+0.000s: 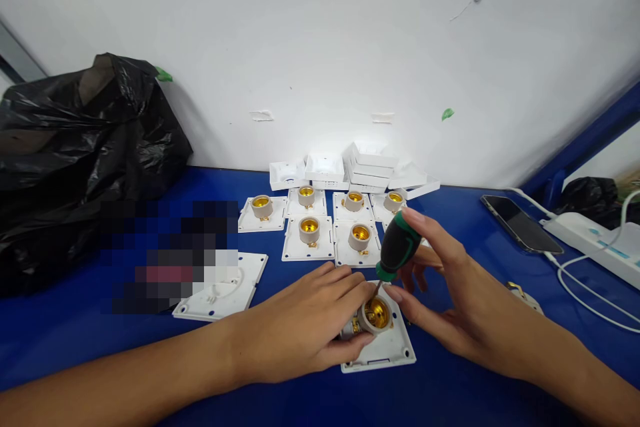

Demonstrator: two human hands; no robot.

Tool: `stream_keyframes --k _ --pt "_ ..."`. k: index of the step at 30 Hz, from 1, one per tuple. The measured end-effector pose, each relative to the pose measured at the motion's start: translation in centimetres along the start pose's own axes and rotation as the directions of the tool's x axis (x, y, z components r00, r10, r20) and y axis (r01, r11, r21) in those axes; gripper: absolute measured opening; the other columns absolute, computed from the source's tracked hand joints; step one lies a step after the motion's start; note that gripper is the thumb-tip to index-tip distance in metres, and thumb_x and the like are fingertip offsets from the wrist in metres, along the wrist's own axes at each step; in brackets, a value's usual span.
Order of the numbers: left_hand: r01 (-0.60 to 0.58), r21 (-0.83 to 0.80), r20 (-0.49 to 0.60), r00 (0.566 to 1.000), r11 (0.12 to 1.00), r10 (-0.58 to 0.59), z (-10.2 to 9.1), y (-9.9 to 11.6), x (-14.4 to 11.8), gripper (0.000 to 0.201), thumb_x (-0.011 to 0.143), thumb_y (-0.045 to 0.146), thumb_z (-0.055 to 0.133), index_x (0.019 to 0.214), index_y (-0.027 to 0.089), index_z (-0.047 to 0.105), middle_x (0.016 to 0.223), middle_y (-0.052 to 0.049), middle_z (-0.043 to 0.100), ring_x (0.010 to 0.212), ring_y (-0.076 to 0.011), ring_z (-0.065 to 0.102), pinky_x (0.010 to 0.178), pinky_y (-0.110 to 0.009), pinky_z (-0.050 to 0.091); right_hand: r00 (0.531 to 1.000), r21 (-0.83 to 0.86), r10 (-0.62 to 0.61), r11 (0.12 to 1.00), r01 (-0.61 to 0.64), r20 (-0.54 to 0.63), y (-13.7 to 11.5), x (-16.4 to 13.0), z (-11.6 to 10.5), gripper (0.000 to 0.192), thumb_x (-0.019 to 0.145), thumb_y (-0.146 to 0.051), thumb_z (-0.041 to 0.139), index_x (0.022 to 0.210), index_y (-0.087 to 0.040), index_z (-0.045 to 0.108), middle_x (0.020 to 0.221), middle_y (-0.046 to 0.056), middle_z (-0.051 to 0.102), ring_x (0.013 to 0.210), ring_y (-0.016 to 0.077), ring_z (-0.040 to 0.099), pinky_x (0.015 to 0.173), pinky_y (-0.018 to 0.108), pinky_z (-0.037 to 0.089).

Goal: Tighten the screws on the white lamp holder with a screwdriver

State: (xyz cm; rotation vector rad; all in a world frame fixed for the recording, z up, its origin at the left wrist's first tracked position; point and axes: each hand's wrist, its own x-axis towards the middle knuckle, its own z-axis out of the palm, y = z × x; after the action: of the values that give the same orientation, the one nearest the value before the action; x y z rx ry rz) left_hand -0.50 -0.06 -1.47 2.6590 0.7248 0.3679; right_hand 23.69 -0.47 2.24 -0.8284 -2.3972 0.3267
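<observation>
My left hand point(310, 320) is closed around the side of a lamp socket point(379, 315), a grey ring with a brass-coloured threaded inside. This socket sits on a square white plate point(393, 348) near the front of the table. A screwdriver point(399, 245) with a black and green handle stands tilted, its shaft running down to the socket; the tip is hidden in or behind it. My right hand point(465, 293) holds the screwdriver, the index finger over the handle's top end and the thumb low near the shaft. Its other fingers are partly hidden behind the handle.
Several white plates with sockets point(309, 230) stand in rows behind my hands. White covers point(373, 163) are stacked at the wall. A bare plate point(225, 297) lies left, below a black bag point(90, 147). A phone point(520, 221), cables and a power strip point(595, 243) lie right.
</observation>
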Motion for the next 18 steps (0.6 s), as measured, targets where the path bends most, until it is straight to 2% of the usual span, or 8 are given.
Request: stream_keyframes --k 5,9,15,18 --pt "-0.008 0.007 -0.004 1.000 1.000 0.008 -0.01 -0.06 0.01 0.020 0.102 0.031 0.062 0.117 0.019 0.056 0.111 -0.008 0.066 0.104 -0.0275 0.062 0.100 -0.045 0.047 1.000 -0.004 -0.002 1.000 0.002 -0.005 0.07 -0.02 0.01 0.078 0.104 -0.025 0.051 0.165 -0.036 0.003 0.092 -0.001 0.069 0.069 0.0175 0.068 0.067 0.036 0.063" --pt "-0.015 0.004 -0.011 1.000 1.000 0.015 0.04 -0.13 0.01 0.020 0.102 0.031 0.061 0.117 0.019 0.056 0.110 -0.008 0.066 0.104 -0.0272 0.062 0.100 -0.044 0.047 1.000 -0.023 0.002 1.000 -0.002 -0.008 0.20 -0.11 0.07 0.077 0.104 -0.026 0.050 0.165 -0.036 0.003 0.095 0.002 0.069 0.071 0.0181 0.069 0.065 0.036 0.062" --pt "-0.009 -0.004 -0.010 1.000 1.000 0.009 0.05 -0.12 -0.02 0.021 0.102 0.032 0.062 0.119 0.019 0.056 0.111 -0.008 0.066 0.105 -0.0269 0.062 0.102 -0.044 0.047 1.000 -0.043 0.006 0.999 -0.007 -0.021 0.23 -0.19 0.12 0.078 0.104 -0.028 0.050 0.165 -0.036 0.002 0.117 0.009 0.068 0.071 0.0166 0.069 0.065 0.035 0.062" --pt "-0.009 0.000 -0.013 1.000 1.000 0.009 0.02 -0.07 -0.03 0.020 0.102 0.032 0.061 0.117 0.019 0.057 0.109 -0.007 0.066 0.103 -0.0266 0.063 0.101 -0.044 0.048 1.000 -0.043 0.004 0.999 -0.005 -0.019 0.23 -0.23 0.11 0.078 0.105 -0.027 0.050 0.165 -0.036 0.002 0.116 0.008 0.068 0.072 0.0166 0.069 0.064 0.034 0.062"
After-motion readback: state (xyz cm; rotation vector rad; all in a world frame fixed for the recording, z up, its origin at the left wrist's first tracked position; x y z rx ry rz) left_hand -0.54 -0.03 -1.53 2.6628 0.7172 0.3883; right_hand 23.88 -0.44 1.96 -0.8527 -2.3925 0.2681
